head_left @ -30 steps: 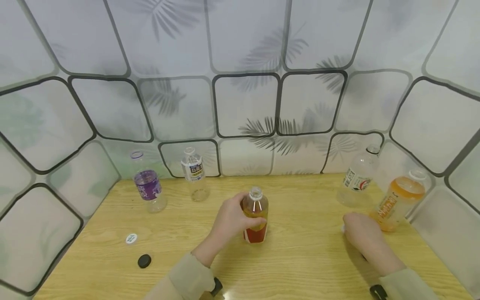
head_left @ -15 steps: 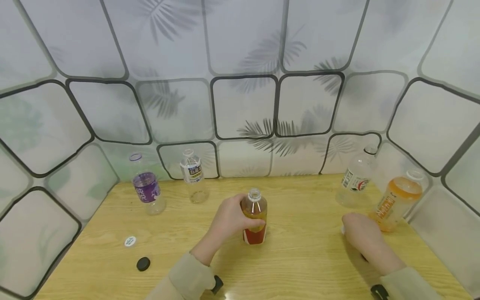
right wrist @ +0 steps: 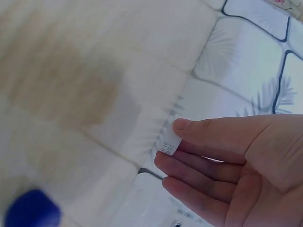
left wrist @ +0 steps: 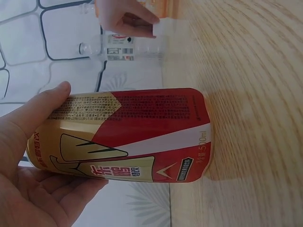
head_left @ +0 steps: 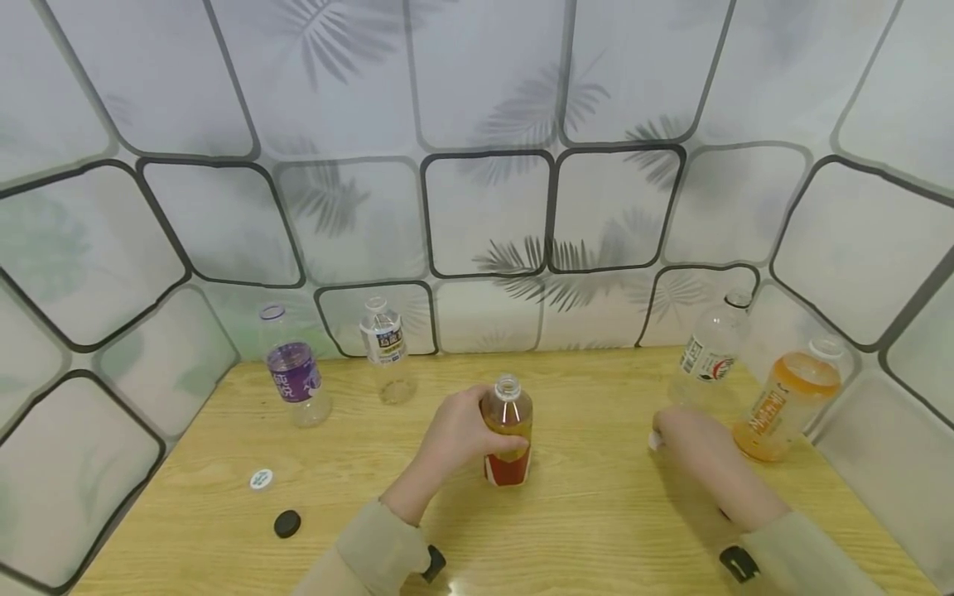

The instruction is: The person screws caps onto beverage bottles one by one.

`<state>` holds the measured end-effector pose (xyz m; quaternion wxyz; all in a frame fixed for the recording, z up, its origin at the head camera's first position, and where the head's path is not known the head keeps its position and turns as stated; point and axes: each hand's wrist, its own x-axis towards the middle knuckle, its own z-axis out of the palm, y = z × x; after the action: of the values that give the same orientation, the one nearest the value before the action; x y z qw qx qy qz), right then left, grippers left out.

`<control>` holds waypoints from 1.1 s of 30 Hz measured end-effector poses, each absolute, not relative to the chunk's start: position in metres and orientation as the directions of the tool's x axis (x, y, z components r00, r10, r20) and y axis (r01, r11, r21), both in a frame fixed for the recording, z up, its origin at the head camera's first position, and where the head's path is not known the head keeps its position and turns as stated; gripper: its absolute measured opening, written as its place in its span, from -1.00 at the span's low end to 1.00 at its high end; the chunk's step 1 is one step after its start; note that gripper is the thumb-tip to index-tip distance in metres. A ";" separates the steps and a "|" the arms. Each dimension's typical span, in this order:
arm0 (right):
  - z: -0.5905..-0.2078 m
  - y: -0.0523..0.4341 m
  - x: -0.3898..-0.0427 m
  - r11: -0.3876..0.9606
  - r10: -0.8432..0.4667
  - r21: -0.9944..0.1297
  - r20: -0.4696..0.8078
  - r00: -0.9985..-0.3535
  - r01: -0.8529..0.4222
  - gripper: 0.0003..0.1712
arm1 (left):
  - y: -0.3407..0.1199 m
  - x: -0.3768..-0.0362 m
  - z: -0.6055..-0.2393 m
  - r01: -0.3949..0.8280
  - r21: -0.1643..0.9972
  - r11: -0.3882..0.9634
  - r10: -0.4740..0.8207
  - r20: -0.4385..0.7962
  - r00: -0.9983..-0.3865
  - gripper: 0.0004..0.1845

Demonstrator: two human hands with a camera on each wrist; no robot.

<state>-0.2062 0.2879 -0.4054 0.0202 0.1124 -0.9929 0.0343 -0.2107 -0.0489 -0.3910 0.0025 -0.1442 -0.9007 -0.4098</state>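
Open-necked tea bottle (head_left: 508, 430) is gripped by left hand (head_left: 456, 436); white cap (right wrist: 168, 142), at 3 o'clock, is pinched by right hand (head_left: 689, 443). Spillage is risked if the bottle is tipped; the cap could be dropped.

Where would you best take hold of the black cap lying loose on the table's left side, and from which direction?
Take the black cap by its round rim, coming straight down from above. It lies flat and low on the table, apart from the white cap beside it, so only its edge gives a pinch grip, and nothing crowds it. The left hand holds the tea bottle.
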 end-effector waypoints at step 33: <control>-0.341 0.215 -0.209 0.919 -0.374 -0.101 0.089 -0.923 -0.382 -0.73 | -0.048 -0.211 -0.396 0.284 0.732 0.620 0.263 0.147 -0.953 -0.35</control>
<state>-0.2094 0.2151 -0.3411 0.0342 0.1930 -0.9789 0.0582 -0.2108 -0.0484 -0.3956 0.0127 -0.1520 -0.8999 -0.4087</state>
